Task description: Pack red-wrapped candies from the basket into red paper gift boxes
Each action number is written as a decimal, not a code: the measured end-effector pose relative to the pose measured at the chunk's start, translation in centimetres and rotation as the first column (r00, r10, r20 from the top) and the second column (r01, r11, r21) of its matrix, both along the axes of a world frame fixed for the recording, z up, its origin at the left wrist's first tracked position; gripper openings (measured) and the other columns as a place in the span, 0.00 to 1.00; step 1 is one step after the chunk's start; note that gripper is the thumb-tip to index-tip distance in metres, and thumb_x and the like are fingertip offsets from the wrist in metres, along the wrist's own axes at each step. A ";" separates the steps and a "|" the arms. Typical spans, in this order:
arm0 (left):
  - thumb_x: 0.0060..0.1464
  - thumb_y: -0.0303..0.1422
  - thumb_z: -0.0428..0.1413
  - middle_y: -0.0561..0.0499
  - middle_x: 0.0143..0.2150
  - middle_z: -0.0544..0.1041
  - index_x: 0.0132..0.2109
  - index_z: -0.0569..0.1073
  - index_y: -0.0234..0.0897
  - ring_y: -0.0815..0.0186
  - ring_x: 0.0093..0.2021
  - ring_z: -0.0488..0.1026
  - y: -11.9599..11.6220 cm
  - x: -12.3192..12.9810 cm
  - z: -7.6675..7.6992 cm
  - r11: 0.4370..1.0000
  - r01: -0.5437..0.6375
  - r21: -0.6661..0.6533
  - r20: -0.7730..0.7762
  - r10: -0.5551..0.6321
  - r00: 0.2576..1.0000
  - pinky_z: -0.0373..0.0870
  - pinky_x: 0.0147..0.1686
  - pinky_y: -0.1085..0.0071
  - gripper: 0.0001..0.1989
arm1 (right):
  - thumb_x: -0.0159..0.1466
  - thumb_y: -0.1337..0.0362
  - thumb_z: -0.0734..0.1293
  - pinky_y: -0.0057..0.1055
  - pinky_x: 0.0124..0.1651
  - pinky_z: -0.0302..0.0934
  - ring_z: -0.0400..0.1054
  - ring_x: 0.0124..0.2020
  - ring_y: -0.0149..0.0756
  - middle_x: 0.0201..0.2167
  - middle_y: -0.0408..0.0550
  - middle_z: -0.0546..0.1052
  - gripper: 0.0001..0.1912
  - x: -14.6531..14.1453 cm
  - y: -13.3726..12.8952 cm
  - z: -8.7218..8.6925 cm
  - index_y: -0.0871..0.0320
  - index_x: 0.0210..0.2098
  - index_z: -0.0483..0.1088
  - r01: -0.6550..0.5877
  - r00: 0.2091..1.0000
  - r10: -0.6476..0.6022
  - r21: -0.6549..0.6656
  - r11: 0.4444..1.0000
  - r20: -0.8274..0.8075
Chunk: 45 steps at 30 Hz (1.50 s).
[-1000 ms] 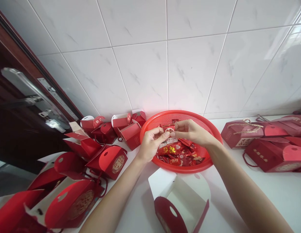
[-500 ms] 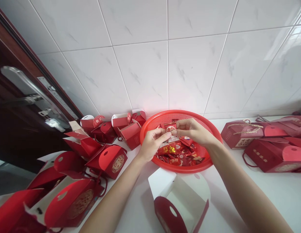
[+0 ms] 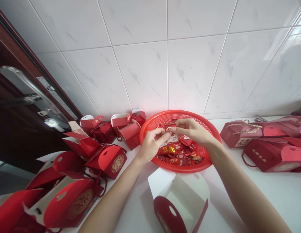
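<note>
Both hands are over a red plastic basket point(image 3: 146, 129) that holds red-wrapped sweets point(image 3: 180, 158). Between them is a small red and white packet point(image 3: 172, 137) with a gold-edged top. My left hand point(image 3: 152, 142) pinches its left side, thumb and fingers together. From the right, my right hand point(image 3: 192, 130) grips the packet's upper right side with thumb and forefinger. In front of the basket, an open dark red box point(image 3: 168, 215) with a white interior stands on the white surface; nothing shows inside it.
Several red boxes point(image 3: 111, 160) with raised flaps crowd the left side. More closed-looking red boxes point(image 3: 269, 158) with cord handles stand on the right. A tiled wall point(image 3: 140, 74) rises behind, and a dark door point(image 3: 16, 123) with keys is at the left.
The right thumb and forefinger have shifted slightly on the packet, and more of its lower white part shows. The basket and boxes have stayed in place.
</note>
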<state>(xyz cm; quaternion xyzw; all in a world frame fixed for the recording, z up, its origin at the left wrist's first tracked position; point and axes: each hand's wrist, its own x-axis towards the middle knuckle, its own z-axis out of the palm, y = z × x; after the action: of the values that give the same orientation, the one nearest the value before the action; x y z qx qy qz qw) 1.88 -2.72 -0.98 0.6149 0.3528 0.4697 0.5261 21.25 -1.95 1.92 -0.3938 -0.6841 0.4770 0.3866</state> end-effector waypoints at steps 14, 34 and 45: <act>0.45 0.46 0.69 0.52 0.29 0.75 0.28 0.75 0.35 0.66 0.33 0.70 -0.2 0.3 0.3 0.997 0.000 -0.081 0.062 0.005 0.998 0.68 0.36 0.69 0.19 | 0.60 0.51 0.74 0.29 0.29 0.57 0.65 0.27 0.32 0.24 0.43 0.74 0.16 0.0 0.2 -0.3 0.58 0.27 0.72 -0.054 0.997 0.057 0.041 0.998 -0.060; 0.42 0.38 0.66 0.55 0.28 0.75 0.27 0.71 0.38 0.68 0.31 0.72 0.1 0.8 0.5 0.954 -0.195 -0.229 0.318 0.262 0.911 0.71 0.34 0.72 0.13 | 0.68 0.61 0.63 0.33 0.36 0.65 0.74 0.30 0.37 0.27 0.45 0.79 0.09 -0.5 1.0 -2.3 0.56 0.32 0.69 0.288 0.911 -0.349 0.267 0.920 0.220; 0.42 0.36 0.64 0.53 0.30 0.77 0.27 0.70 0.38 0.66 0.34 0.75 0.5 0.6 0.2 0.959 -0.205 -0.198 0.299 0.258 0.919 0.70 0.37 0.70 0.10 | 0.48 0.64 0.80 0.42 0.45 0.67 0.75 0.46 0.54 0.47 0.54 0.80 0.22 -3.7 2.7 -3.2 0.55 0.42 0.78 -0.238 0.523 0.045 0.096 0.966 0.851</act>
<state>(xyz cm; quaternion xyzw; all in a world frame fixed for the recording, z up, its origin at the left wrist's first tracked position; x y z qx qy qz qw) 2.48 -2.22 -0.77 0.4386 0.3698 0.5922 0.5658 17.52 0.74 -1.27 -0.4761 -0.8593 0.1868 0.0065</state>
